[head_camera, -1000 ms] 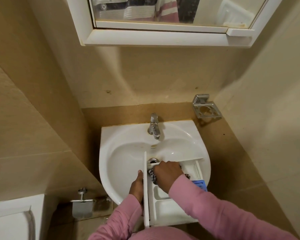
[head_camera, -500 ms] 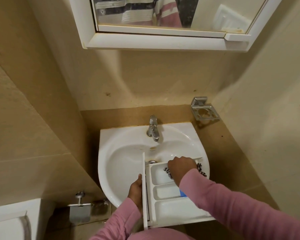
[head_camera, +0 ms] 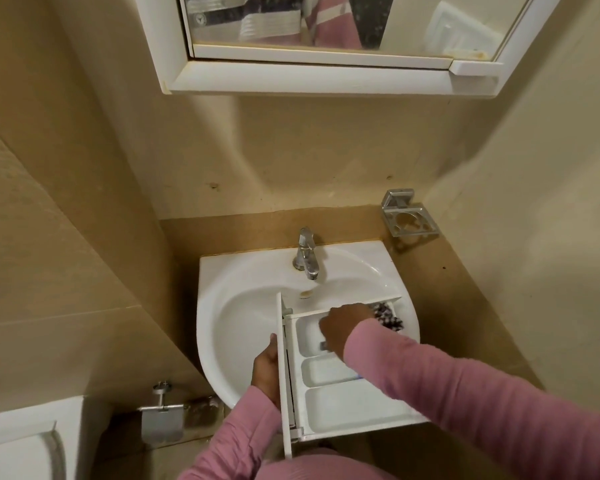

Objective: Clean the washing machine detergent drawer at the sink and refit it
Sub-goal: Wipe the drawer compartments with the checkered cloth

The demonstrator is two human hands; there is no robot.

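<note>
The white detergent drawer (head_camera: 354,407) is held level over the front of the white sink (head_camera: 243,306). Its front panel stands on edge on the left. My left hand (head_camera: 265,368) grips that panel from the outer side. My right hand (head_camera: 343,327) reaches into the drawer's far compartment and grips a black-and-white patterned cloth (head_camera: 388,315), which trails out to the right over the drawer's far corner. A small blue part (head_camera: 359,376) shows in the middle compartment beside my right sleeve. The tap (head_camera: 305,252) is behind the drawer, with no water visible.
A white mirror cabinet (head_camera: 312,77) hangs above the sink. On the right wall there is a metal tumbler holder (head_camera: 409,221). Low on the left are a toilet-roll holder (head_camera: 161,417) and a white cistern (head_camera: 25,441). Beige tiled walls close in on both sides.
My right hand carried the cloth from the drawer's far left corner rightward along the far compartment, then back a little left. My left hand kept its hold on the front panel.
</note>
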